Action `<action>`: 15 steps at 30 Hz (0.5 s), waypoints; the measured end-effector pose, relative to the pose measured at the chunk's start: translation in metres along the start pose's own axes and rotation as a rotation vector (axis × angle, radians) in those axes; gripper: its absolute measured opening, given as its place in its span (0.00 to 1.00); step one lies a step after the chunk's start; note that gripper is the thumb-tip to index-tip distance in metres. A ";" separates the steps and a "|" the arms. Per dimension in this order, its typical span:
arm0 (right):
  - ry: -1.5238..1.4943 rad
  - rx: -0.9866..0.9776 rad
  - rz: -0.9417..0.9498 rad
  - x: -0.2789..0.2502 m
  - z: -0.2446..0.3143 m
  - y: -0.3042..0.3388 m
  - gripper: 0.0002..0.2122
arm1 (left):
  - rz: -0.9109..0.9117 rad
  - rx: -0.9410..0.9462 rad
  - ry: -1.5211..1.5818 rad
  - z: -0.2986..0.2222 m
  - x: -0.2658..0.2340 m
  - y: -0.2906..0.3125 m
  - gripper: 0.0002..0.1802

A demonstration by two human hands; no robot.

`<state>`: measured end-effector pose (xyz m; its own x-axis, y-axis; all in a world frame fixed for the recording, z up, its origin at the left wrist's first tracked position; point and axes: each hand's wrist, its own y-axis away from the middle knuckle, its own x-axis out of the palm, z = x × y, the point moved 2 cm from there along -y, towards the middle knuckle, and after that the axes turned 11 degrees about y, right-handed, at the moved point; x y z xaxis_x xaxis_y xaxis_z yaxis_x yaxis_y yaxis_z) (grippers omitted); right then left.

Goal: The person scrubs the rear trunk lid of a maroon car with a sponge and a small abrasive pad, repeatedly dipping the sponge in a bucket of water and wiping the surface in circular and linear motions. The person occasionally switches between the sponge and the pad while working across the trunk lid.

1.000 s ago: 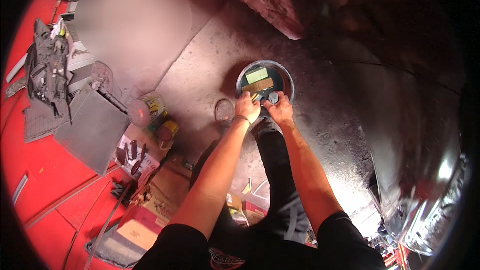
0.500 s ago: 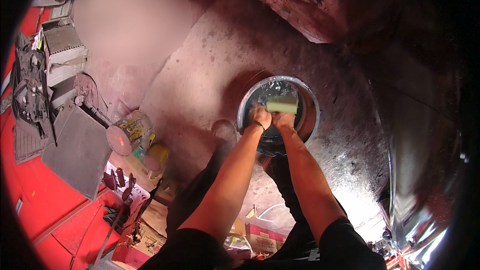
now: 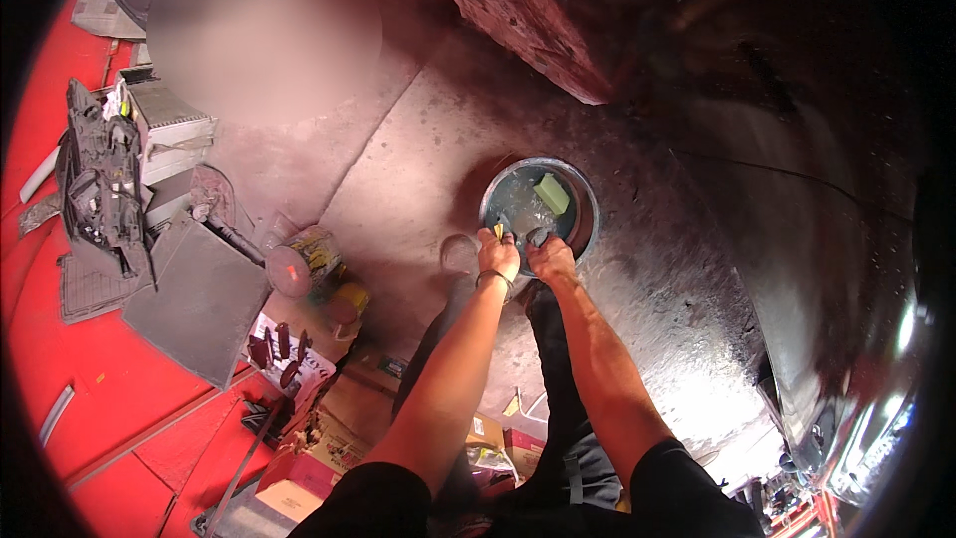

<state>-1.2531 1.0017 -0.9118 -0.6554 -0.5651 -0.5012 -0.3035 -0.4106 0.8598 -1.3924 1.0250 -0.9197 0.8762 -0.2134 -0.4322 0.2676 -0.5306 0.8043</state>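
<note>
A round bucket (image 3: 584, 223) stands on the floor in front of me with water in it. Inside, toward the far right, lies a pale green sponge block (image 3: 551, 194), clear of both hands. My left hand (image 3: 498, 257), a dark band at its wrist, is closed at the near left rim around a small yellow piece (image 3: 498, 231) whose kind I cannot make out. Beside it, over the near rim, my right hand (image 3: 553, 261) is closed on a small dark grey piece (image 3: 539, 236). Its fingers partly cover that piece.
To the left, a red surface (image 3: 110, 379) carries black plastic car parts (image 3: 103, 189) and a flat dark grey panel (image 3: 194, 299). Cans (image 3: 289, 271) and cardboard boxes (image 3: 317, 473) stand near my left leg. A dark, glossy curved panel (image 3: 797, 269) fills the right side.
The sponge block, at my right hand before, now lies apart in the bucket. Both hands have drawn back to the near rim, and the small yellow and grey pieces now show in them.
</note>
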 end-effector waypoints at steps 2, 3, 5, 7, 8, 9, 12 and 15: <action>-0.223 -0.067 -0.049 -0.010 0.014 0.024 0.33 | 0.040 -0.027 0.388 0.034 -0.002 -0.012 0.21; -0.321 -0.066 -0.051 -0.018 0.022 0.039 0.35 | 0.067 -0.037 0.585 0.042 -0.004 -0.011 0.20; -0.519 -0.046 -0.073 -0.040 0.034 0.076 0.39 | 0.114 -0.158 0.836 0.029 -0.008 0.010 0.16; -0.764 -0.191 0.083 -0.048 0.040 0.103 0.49 | 0.172 -0.248 0.918 0.016 -0.018 0.027 0.14; -0.607 -0.205 -0.029 -0.051 0.041 0.118 0.47 | 0.221 -0.241 1.072 0.010 -0.022 0.036 0.17; -0.450 -0.217 -0.143 -0.055 0.042 0.134 0.45 | 0.273 -0.231 1.226 0.003 -0.026 0.045 0.20; -0.470 -0.233 -0.179 -0.110 0.037 0.182 0.33 | 0.499 -0.355 1.336 -0.051 -0.062 0.094 0.22; -0.795 -0.196 -0.238 -0.165 0.029 0.227 0.17 | 0.792 -0.294 1.361 -0.082 -0.091 0.128 0.24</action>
<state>-1.2340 1.0231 -0.6311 -0.9022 0.1928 -0.3859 -0.4179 -0.6123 0.6712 -1.4051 1.0435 -0.7443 0.4702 0.5960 0.6510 -0.4830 -0.4436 0.7550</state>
